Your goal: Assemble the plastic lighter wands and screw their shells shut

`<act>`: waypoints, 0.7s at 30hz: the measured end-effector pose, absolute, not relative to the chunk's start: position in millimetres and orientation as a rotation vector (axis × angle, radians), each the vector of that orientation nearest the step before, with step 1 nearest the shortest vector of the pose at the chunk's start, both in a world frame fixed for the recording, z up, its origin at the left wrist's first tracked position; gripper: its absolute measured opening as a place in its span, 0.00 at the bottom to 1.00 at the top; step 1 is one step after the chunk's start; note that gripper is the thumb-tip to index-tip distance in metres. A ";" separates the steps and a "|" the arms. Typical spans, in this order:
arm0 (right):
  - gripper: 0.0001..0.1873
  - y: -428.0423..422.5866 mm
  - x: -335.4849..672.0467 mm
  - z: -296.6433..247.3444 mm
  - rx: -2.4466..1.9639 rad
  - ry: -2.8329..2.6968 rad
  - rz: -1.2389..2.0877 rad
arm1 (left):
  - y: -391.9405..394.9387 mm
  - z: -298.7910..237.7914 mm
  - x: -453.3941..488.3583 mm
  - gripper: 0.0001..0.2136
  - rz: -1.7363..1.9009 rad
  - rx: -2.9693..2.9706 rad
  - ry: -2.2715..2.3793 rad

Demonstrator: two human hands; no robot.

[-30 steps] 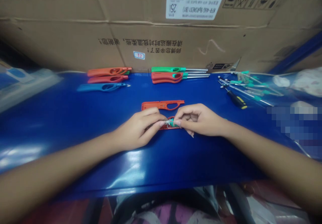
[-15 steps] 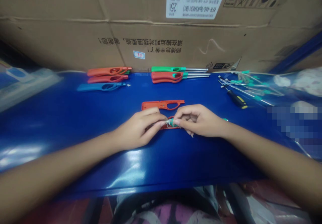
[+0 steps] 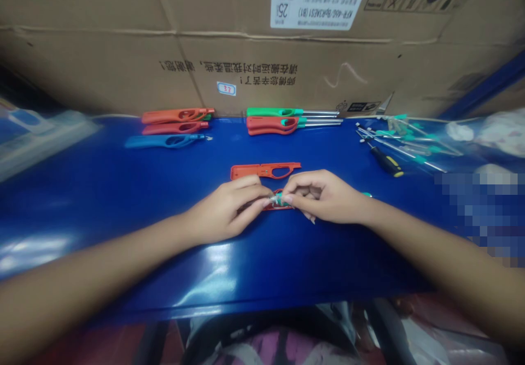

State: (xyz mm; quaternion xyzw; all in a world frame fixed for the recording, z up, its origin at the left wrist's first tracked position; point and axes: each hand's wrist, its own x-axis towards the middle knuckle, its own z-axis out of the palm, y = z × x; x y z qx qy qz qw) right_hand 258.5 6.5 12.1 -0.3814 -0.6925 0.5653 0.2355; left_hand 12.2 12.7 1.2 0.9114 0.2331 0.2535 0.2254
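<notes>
My left hand [image 3: 229, 207] is closed in a pinch, its thumb and forefinger on the pale end of a small lighter part [image 3: 274, 200]. From the other side my right hand [image 3: 324, 196] pinches the green end of the same piece [image 3: 279, 197]. Beneath the fingertips lies a red lighter shell half [image 3: 283, 207], mostly covered by both hands. Just beyond them, an orange-red lighter shell half [image 3: 246, 172] rests with its hollow side up. A green tip [image 3: 368, 195] shows behind my right wrist.
Along the back lie orange and red lighter handles [image 3: 172, 116], a blue one [image 3: 162, 142], and green and red lighters with metal tubes [image 3: 273, 126]. At right are a screwdriver [image 3: 388, 162] and several metal rods with green parts [image 3: 410, 140]. A cardboard box [image 3: 123, 53] walls the blue table [image 3: 123, 190].
Both hands stay in place over the red shell half, fingers still pinching the small part. Only a very slight shift of the fingertips shows.
</notes>
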 end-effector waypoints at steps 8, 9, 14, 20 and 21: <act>0.13 6.1 259.6 11.6 -1.056 -1.934 1.546 | 13.2 0.5 12.7 0.11 0.694 2.514 0.635; 0.13 6.1 259.6 11.5 -1.053 -1.939 1.545 | 13.1 0.4 12.7 0.11 0.691 2.514 0.631; 0.11 6.1 258.9 11.6 -1.056 -1.953 1.527 | 12.8 -1.4 12.7 0.10 0.691 2.513 0.634; 0.09 5.3 257.9 13.9 -1.042 -1.977 1.508 | 13.3 -1.3 13.4 0.10 0.703 2.510 0.617; 0.09 5.3 257.7 14.2 -1.043 -1.981 1.501 | 13.4 -1.3 13.5 0.10 0.703 2.508 0.617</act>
